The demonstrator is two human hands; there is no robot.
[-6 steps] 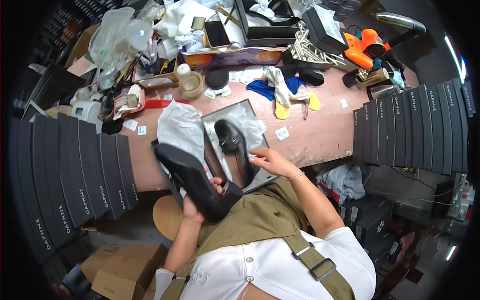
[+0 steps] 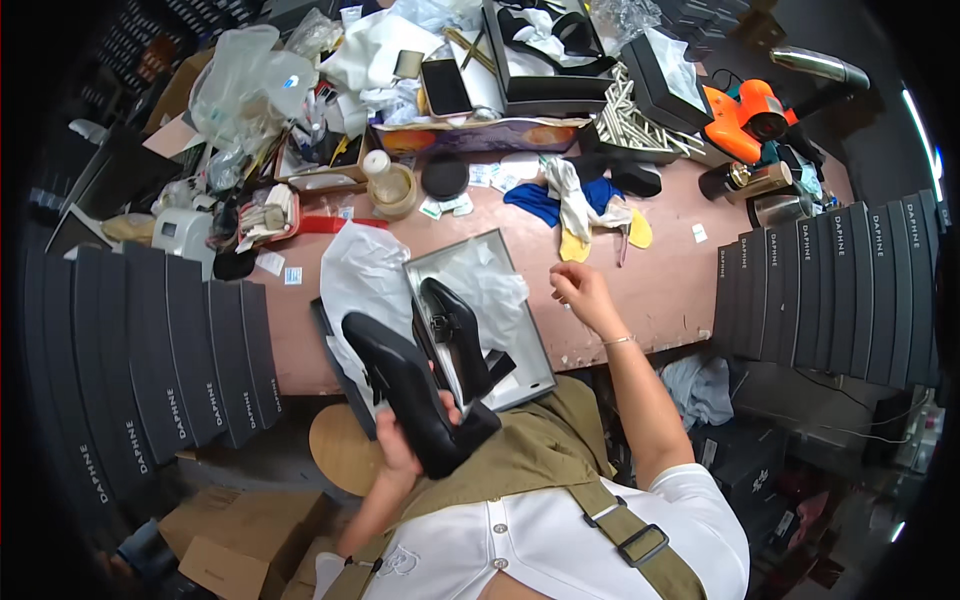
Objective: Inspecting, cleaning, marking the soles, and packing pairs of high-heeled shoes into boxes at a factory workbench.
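Note:
A black block-heeled shoe [image 2: 405,385] is in my left hand [image 2: 402,445], with the fingers wrapped round its side and the heel toward me. Beside it, an open grey shoebox [image 2: 535,345] lies tilted at the table edge. Its matching black shoe [image 2: 462,335] with a dark ornament lies inside on white tissue paper [image 2: 495,285]. To the right of the box, my right hand [image 2: 585,298] is low over the table with its fingers curled together. The fingertips cover the spot where a small white label lay; anything between them is hidden.
Dark shoebox stacks stand at left [image 2: 150,350] and right [image 2: 830,290]. Cloths [image 2: 572,210], a glue jar [image 2: 388,188] and a tray of white sticks [image 2: 635,115] lie farther back. An orange heat gun [image 2: 745,120] is at the far right.
My right hand has left the shoe in the box and moved right onto the table. That shoe now lies lower in the box, heel showing. My left hand still holds the other shoe.

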